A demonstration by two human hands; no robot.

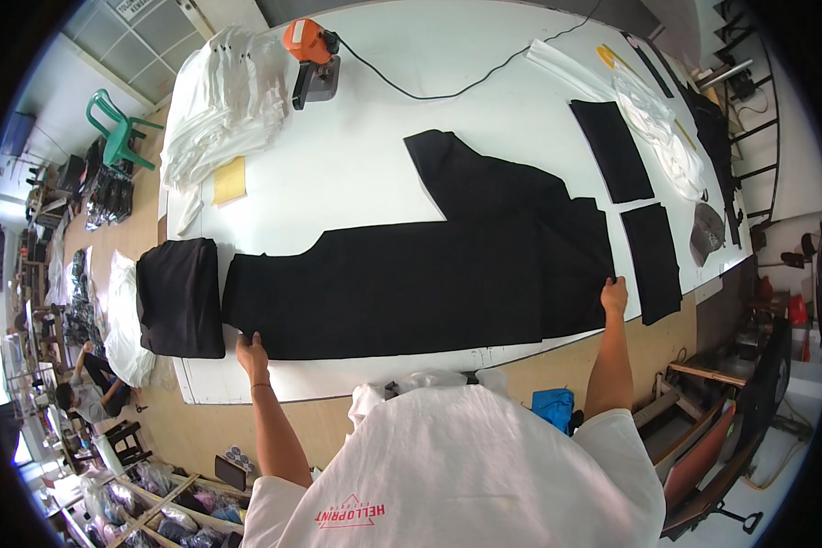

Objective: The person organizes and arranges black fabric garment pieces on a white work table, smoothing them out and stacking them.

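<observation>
We see the black cloth (384, 288) spread flat over the near middle of the white table (365, 173). It is matte and dark throughout, overlapped in places, with a long body parallel to the table's near edge and a slanting flap extending toward the table's far side. We note a stepped outline at its left part, a straight fold or overlap line across the body, and soft creases near its right edge.

The left hand (252, 354) grasps the near left corner of the cloth; the right hand (615, 297) has its fingers curled on the right edge. We cannot tell how far the fingertips reach underneath.

At the table's left end, a folded stack (181, 300) overhangs the side, leaving a slim gap beside the cloth. Toward the table's right end, two black panels (612, 151) (653, 265) lie just beyond the right hand. The cloth's near edge runs close to the table's near edge, the white margin widening leftward. We find the widest open room across the table's middle, between the cloth and the orange cutter (310, 59) at the far left.
</observation>
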